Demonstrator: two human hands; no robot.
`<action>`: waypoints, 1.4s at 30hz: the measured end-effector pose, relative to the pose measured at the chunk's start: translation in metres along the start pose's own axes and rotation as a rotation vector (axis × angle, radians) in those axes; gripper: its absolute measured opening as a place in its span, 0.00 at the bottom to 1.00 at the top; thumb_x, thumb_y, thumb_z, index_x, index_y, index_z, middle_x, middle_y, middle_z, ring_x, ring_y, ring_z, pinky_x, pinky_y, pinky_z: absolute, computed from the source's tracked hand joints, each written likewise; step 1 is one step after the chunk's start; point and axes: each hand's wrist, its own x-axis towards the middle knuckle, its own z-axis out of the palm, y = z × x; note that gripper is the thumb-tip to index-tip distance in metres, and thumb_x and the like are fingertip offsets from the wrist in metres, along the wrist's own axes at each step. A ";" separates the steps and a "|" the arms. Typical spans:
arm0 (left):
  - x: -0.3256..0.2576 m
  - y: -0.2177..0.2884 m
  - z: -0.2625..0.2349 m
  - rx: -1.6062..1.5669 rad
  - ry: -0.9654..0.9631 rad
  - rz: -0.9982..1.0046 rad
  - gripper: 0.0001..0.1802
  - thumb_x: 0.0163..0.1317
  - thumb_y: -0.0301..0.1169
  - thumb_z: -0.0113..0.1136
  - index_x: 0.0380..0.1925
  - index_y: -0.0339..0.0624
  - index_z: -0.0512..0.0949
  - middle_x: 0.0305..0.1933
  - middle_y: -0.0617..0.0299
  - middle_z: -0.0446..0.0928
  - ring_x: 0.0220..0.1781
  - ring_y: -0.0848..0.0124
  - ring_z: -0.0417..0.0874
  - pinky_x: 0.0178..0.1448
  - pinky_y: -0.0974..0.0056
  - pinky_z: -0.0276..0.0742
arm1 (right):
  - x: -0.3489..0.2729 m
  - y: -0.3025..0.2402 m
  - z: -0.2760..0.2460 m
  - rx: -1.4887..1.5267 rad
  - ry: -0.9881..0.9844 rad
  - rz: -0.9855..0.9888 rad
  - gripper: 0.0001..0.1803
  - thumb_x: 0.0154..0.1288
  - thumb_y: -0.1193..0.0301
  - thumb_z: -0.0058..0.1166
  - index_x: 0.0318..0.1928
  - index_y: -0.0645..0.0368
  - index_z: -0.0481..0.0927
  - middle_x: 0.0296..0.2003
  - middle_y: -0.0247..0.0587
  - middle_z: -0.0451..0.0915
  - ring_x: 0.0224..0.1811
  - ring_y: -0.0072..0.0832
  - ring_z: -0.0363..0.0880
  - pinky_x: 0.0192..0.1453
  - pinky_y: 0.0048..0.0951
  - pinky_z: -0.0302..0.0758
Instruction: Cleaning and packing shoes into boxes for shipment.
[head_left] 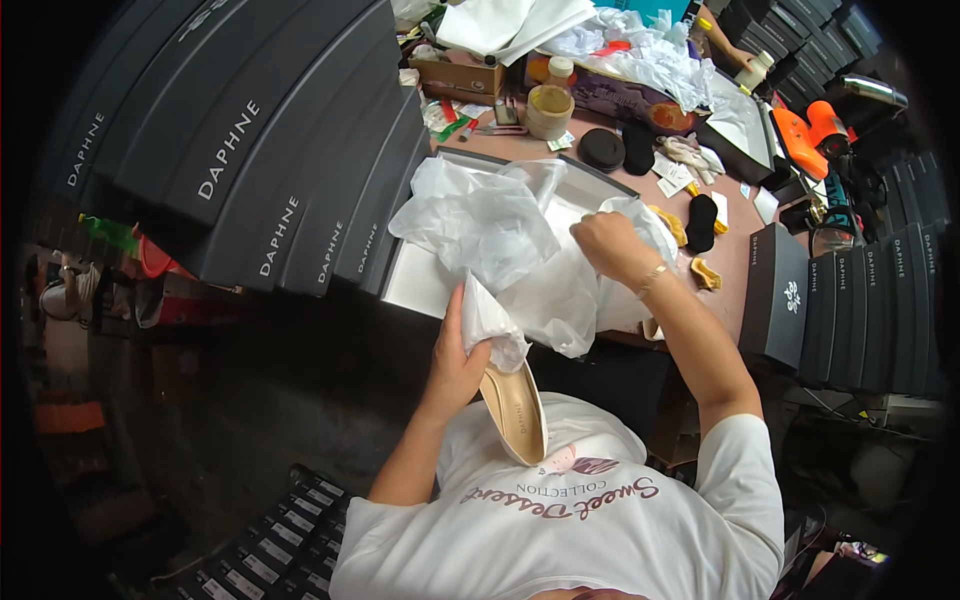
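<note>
From where I watch, the pale shoe [520,415] sits in the left hand [460,360], whose fingers are clamped round its front part, where white paper [495,330] wraps it; its long axis slants from that wrapped end, up and left, down to the heel end close against the white shirt [580,500]; the left hand is plainly nearer to it; the right hand [612,248] is well apart, up and to the right, above the open box [412,285], its fingers curled together in a fist; I cannot tell whether they pinch any tissue; crumpled tissue [490,215] fills much of the box and spills over its near edge, just beside the wrapped end; stacked dark boxes [300,150] bound the left; I read my room as the gap between table [725,290] and shirt.
</note>
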 end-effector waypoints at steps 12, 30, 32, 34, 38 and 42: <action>-0.008 -0.013 0.012 -0.084 0.146 -0.053 0.39 0.54 0.18 0.54 0.68 0.34 0.54 0.65 0.42 0.66 0.66 0.54 0.69 0.68 0.58 0.63 | 0.004 0.008 0.006 -0.146 0.440 0.139 0.07 0.59 0.71 0.49 0.35 0.52 0.80 0.36 0.40 0.77 0.40 0.38 0.77 0.55 0.44 0.67; -0.002 -0.003 -0.010 -0.323 -0.216 -0.062 0.42 0.65 0.27 0.55 0.71 0.34 0.42 0.73 0.45 0.52 0.73 0.62 0.56 0.72 0.61 0.56 | -0.073 -0.130 0.031 0.495 0.530 -0.287 0.17 0.45 0.69 0.65 0.35 0.55 0.73 0.34 0.38 0.71 0.37 0.34 0.74 0.37 0.33 0.72; -0.006 -0.004 -0.015 -0.331 -0.240 -0.092 0.42 0.65 0.26 0.55 0.72 0.35 0.42 0.72 0.46 0.54 0.71 0.63 0.59 0.70 0.61 0.58 | -0.082 -0.132 0.021 0.692 0.428 -0.270 0.19 0.46 0.68 0.67 0.38 0.57 0.75 0.37 0.40 0.73 0.41 0.37 0.76 0.40 0.34 0.75; -0.012 0.003 -0.011 -0.374 -0.197 -0.095 0.42 0.65 0.25 0.55 0.72 0.36 0.41 0.71 0.47 0.56 0.69 0.64 0.62 0.69 0.62 0.60 | -0.082 -0.129 0.024 0.636 0.460 -0.149 0.24 0.47 0.68 0.68 0.45 0.57 0.74 0.40 0.42 0.74 0.43 0.39 0.76 0.42 0.34 0.76; -0.008 0.008 -0.005 -0.287 -0.172 0.014 0.43 0.65 0.25 0.55 0.72 0.36 0.40 0.69 0.49 0.58 0.67 0.65 0.64 0.68 0.63 0.61 | -0.072 -0.127 0.018 0.975 0.576 -0.005 0.39 0.45 0.67 0.70 0.59 0.57 0.68 0.43 0.47 0.75 0.44 0.45 0.76 0.45 0.37 0.76; -0.008 0.028 -0.002 -0.399 -0.229 -0.013 0.43 0.66 0.28 0.56 0.71 0.34 0.40 0.69 0.50 0.58 0.66 0.65 0.65 0.68 0.63 0.62 | -0.074 -0.118 0.017 0.934 0.494 -0.095 0.43 0.47 0.66 0.69 0.63 0.58 0.63 0.40 0.51 0.76 0.40 0.46 0.78 0.44 0.39 0.75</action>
